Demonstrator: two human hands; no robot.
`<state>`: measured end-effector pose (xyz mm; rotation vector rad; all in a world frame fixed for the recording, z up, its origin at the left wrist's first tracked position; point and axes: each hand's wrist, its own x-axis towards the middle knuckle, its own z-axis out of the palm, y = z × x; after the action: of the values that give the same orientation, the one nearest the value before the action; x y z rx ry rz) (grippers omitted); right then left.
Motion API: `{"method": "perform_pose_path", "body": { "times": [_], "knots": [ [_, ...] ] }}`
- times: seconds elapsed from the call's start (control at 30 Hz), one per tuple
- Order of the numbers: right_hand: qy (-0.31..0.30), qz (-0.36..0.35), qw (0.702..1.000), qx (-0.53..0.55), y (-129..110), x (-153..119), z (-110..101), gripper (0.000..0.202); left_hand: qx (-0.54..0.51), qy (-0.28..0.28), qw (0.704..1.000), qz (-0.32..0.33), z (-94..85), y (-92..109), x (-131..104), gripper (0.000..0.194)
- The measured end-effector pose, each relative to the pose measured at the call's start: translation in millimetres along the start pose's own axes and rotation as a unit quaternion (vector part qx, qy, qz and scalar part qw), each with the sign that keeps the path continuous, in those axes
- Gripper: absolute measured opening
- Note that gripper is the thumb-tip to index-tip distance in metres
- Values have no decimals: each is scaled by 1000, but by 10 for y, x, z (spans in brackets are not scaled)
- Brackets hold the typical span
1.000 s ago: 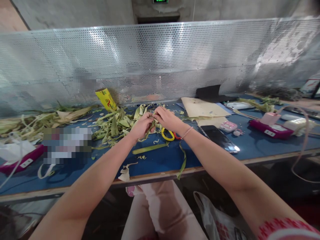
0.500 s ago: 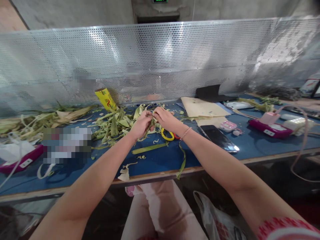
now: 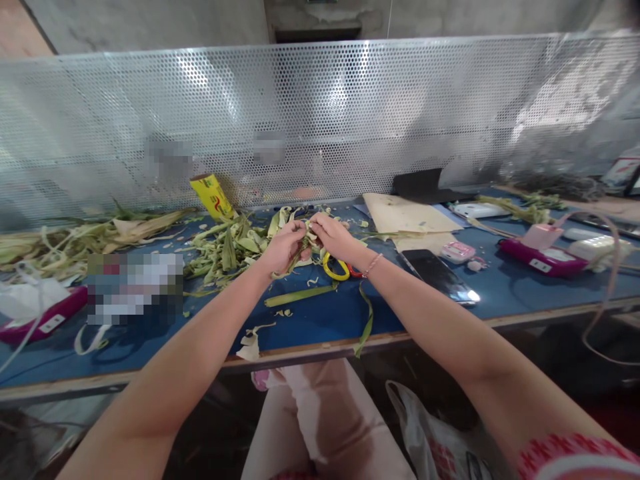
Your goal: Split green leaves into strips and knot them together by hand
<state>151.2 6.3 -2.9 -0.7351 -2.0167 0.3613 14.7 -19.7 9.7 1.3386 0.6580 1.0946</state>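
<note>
My left hand [image 3: 284,249] and my right hand [image 3: 334,239] meet above the blue table. Both have their fingers closed on a small pale-green bundle of corn husk [image 3: 306,249], mostly hidden by the fingers. To the left, touching distance from my left hand, lies a heap of green husk pieces [image 3: 227,252]. Under my right wrist show a yellow ring handle [image 3: 327,271] and a red one, which look like scissors, their blades hidden. A flat green husk strip [image 3: 300,295] lies nearer to me. Another curled strip [image 3: 367,323] hangs at the table's front edge.
A perforated metal screen [image 3: 320,120] closes off the back. A yellow box [image 3: 213,197] leans near it. On the right are brown paper [image 3: 410,213], a black phone [image 3: 437,275], a pink case [image 3: 457,251] and a purple power strip [image 3: 543,258]. Long dry husks [image 3: 145,230] lie left.
My fingers have shifted slightly on the husk bundle, and more of its pale part shows between them. The things on the table lie as before.
</note>
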Motion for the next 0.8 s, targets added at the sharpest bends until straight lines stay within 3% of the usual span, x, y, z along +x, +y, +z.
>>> {"method": "perform_pose_path", "body": {
  "times": [0.17, 0.37, 0.53, 0.8],
  "knots": [
    [-1, 8, 1000, -5, -47, -7, -20, 17, -6, -2, 1000, 6, -21, -15, 14, 11],
    [12, -6, 1000, -9, -27, 2, -51, 17, -13, 47, 999, -13, -16, 25, 10, 8],
    [28, -8, 999, 26, -36, 15, -83, 16, -72, 87, 993, -25, -13, 84, -27, 4],
    [14, 1, 994, 109, -119, -16, -62, 12, -132, 94, 984, -79, -83, 133, -42, 10]
  ]
}}
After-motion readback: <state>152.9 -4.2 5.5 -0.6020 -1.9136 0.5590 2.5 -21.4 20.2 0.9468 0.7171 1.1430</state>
